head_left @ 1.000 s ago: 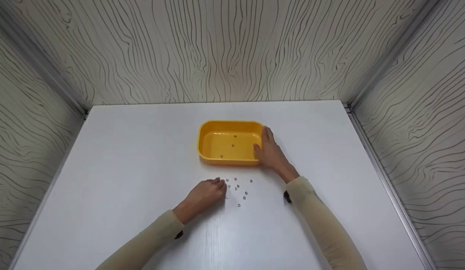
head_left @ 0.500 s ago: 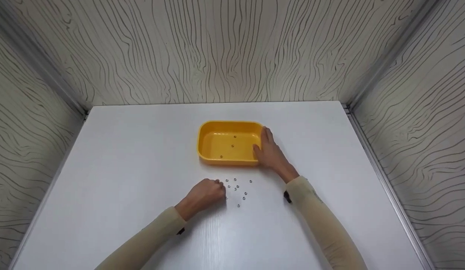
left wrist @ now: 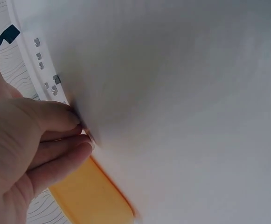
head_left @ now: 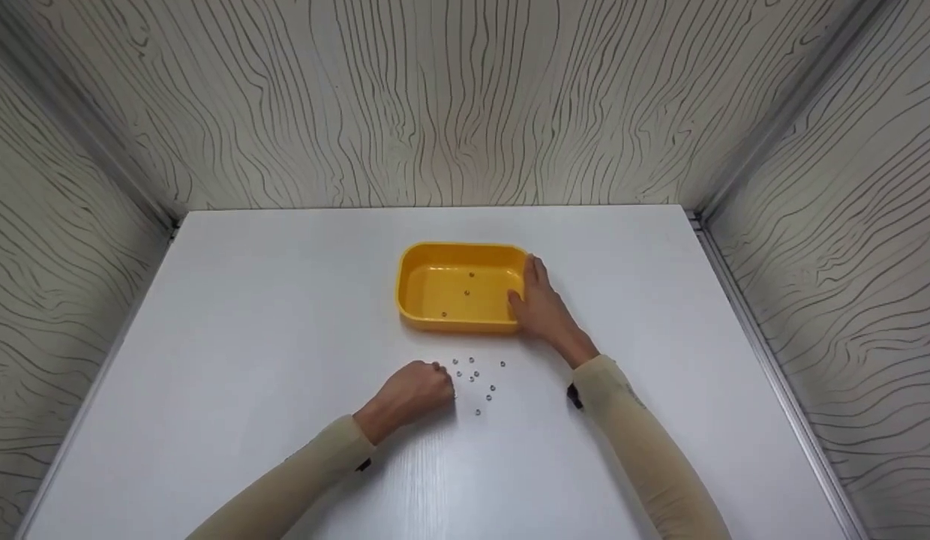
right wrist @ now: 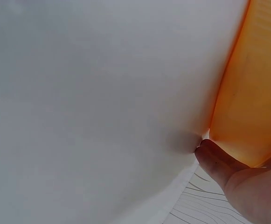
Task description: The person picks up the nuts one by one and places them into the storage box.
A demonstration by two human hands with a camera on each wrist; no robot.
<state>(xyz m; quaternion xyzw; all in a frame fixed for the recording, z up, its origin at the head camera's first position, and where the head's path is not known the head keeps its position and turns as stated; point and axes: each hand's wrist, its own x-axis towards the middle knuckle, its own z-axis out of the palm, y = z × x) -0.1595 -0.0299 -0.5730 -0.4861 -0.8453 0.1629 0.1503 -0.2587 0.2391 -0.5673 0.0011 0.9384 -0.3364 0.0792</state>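
Note:
My right hand (head_left: 546, 307) grips the right end of a yellow plastic tray (head_left: 465, 325), thumb over the rim inside and fingers along the outer wall. Three small metal nuts (head_left: 466, 292) lie spread on the tray's floor. In front of it, several more nuts (head_left: 476, 373) are scattered on the white table. My left hand (head_left: 409, 394) is down at the left edge of this scatter, fingers curled. In the left wrist view its thumb and fingertips (left wrist: 85, 148) come together close to the tabletop; I cannot tell whether a nut is between them.
The white table (head_left: 270, 315) reaches back to a wood-grain patterned wall (head_left: 465, 105). Similar panels stand at left and right, with metal profiles (head_left: 765, 367) along the table's sides. The tray sits near the middle, behind the loose nuts.
My left hand's fingers have curled in and it has shifted slightly right, nearly covering one nut at its fingertips. My right hand and the tray have stayed in place.

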